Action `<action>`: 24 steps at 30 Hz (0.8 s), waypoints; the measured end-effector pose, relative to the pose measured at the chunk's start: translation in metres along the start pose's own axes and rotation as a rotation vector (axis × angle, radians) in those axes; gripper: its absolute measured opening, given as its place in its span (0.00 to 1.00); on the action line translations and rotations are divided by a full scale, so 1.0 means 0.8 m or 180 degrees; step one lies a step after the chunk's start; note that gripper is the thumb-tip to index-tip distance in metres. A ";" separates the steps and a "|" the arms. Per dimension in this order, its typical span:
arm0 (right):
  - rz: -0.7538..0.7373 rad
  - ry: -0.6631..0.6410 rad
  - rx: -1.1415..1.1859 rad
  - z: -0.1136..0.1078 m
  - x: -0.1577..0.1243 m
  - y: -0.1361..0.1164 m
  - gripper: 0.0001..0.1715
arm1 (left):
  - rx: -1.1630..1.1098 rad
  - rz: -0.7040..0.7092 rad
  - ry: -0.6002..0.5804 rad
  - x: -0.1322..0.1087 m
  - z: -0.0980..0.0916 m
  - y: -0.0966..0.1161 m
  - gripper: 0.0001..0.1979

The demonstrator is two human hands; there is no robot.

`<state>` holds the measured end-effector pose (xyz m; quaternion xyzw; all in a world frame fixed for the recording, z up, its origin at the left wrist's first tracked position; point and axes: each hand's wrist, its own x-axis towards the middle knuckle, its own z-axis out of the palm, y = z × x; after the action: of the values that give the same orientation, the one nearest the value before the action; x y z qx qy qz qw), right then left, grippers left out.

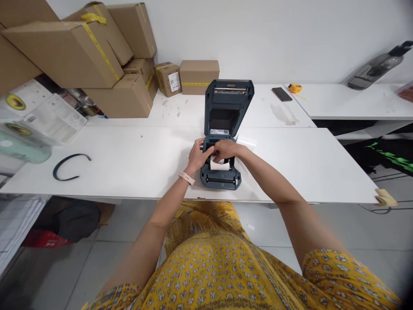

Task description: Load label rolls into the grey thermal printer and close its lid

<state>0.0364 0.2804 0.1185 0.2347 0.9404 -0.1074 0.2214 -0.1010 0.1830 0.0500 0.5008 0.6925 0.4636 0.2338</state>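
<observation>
A dark grey label printer (220, 185) stands at the table's front edge with its lid (229, 103) tipped up and back. Inside its body lies a white paper roll (220, 165), its front edge curling toward me. My left hand (195, 156), with a pale pink band at the wrist, grips the printer's left wall, fingers outside and thumb over the opening. From the right, my right hand (226, 149) reaches down into the bay with bent fingers closed at the roll. Its fingertips are partly hidden.
Cardboard boxes (122, 94) are stacked at the back left. A black headband (57, 168) lies on the white table (155, 159). Toward the back right are a phone (282, 94), a yellow tape measure (295, 88) and a pump bottle (374, 69).
</observation>
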 end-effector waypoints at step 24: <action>-0.0232 0.0560 0.0232 0.009 -0.016 0.007 0.20 | 0.0339 0.2303 -0.0067 -0.139 -0.013 0.021 0.07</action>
<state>0.0519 0.2781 0.1177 0.2168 0.9596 -0.1285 0.1252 -0.0580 0.0784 0.0537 0.7296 0.4913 0.4744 0.0353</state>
